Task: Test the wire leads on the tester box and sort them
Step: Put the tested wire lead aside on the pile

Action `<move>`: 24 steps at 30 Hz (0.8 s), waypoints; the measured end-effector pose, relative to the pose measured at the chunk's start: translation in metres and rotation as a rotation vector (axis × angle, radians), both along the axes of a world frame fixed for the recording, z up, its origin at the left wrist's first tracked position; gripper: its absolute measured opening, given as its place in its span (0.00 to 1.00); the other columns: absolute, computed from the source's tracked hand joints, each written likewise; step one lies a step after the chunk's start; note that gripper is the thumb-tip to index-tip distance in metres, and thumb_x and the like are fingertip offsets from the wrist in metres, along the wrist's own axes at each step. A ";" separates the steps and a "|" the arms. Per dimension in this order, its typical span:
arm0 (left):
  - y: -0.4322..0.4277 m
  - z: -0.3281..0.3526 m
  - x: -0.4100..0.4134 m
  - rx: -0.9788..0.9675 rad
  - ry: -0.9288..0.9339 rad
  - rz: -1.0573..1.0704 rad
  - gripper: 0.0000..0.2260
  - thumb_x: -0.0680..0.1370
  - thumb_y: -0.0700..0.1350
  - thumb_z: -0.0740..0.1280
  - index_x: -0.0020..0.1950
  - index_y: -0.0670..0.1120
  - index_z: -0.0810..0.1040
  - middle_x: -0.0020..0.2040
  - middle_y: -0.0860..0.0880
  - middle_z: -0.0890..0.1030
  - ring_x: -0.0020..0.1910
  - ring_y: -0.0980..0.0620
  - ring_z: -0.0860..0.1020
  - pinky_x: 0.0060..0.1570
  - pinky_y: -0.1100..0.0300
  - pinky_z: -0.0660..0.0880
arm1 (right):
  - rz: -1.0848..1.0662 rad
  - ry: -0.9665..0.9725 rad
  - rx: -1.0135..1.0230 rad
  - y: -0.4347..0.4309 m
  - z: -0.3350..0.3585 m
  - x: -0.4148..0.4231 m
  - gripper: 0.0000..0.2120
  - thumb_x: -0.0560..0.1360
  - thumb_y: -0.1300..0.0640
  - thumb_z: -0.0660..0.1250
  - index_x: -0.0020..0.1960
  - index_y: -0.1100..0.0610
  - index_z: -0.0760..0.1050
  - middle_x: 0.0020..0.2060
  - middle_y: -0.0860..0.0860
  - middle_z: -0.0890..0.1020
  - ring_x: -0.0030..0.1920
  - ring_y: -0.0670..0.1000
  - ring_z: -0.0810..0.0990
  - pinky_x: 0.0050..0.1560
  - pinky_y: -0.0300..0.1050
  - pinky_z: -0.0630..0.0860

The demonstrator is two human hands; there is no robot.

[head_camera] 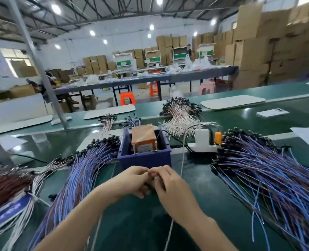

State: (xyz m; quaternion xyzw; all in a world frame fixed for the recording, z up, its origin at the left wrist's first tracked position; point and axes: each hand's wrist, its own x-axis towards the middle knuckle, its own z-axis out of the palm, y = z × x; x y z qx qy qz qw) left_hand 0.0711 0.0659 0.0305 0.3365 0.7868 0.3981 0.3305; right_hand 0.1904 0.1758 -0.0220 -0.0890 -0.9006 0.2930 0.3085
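The tester box (144,157) is a dark blue open tray holding an orange-brown transformer (143,138); it stands on the green bench right in front of my hands. My left hand (132,181) and my right hand (170,185) meet just below the box, fingertips together, pinching a thin wire lead (170,230) whose pale strands trail down toward me. A large pile of blue and purple leads (77,178) fans out on the left. Another such pile (269,176) spreads on the right.
A white power strip (202,144) with an orange plug (218,137) sits right of the box. White leads (180,115) lie behind it, brown leads (3,185) at far left. A white phone (272,112) lies at the back right. Work tables, stools and cartons stand beyond.
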 end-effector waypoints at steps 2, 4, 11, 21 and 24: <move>-0.029 -0.001 -0.016 -0.020 0.061 0.041 0.10 0.85 0.45 0.60 0.55 0.47 0.81 0.42 0.51 0.84 0.36 0.54 0.80 0.34 0.61 0.76 | 0.056 -0.059 -0.023 -0.013 -0.005 -0.019 0.10 0.84 0.51 0.56 0.62 0.43 0.73 0.53 0.41 0.78 0.51 0.45 0.76 0.49 0.42 0.73; -0.052 -0.001 -0.031 -0.013 0.104 0.114 0.09 0.84 0.46 0.62 0.56 0.47 0.81 0.42 0.52 0.85 0.34 0.56 0.80 0.31 0.63 0.74 | 0.073 -0.136 -0.030 -0.019 -0.008 -0.036 0.11 0.84 0.51 0.55 0.62 0.42 0.73 0.55 0.40 0.80 0.52 0.44 0.77 0.47 0.42 0.72; -0.092 -0.006 -0.102 -0.024 0.442 0.446 0.09 0.84 0.46 0.63 0.49 0.47 0.81 0.41 0.51 0.84 0.34 0.53 0.79 0.33 0.62 0.75 | 0.024 -0.382 -0.138 -0.015 -0.029 -0.069 0.12 0.84 0.50 0.56 0.59 0.41 0.76 0.34 0.41 0.79 0.33 0.41 0.75 0.31 0.37 0.66; -0.058 -0.024 -0.167 -0.239 0.837 0.601 0.13 0.83 0.49 0.61 0.62 0.46 0.79 0.57 0.44 0.82 0.54 0.43 0.79 0.53 0.49 0.76 | 0.049 -0.248 -0.524 -0.003 -0.038 -0.073 0.13 0.82 0.55 0.58 0.49 0.40 0.77 0.36 0.42 0.83 0.32 0.40 0.77 0.30 0.33 0.70; -0.041 -0.026 -0.176 -0.328 0.905 0.585 0.16 0.84 0.50 0.61 0.67 0.44 0.75 0.63 0.41 0.77 0.63 0.39 0.75 0.58 0.47 0.73 | 0.050 -0.231 -0.576 -0.002 -0.039 -0.074 0.14 0.82 0.57 0.58 0.49 0.39 0.78 0.35 0.44 0.83 0.31 0.40 0.76 0.30 0.34 0.70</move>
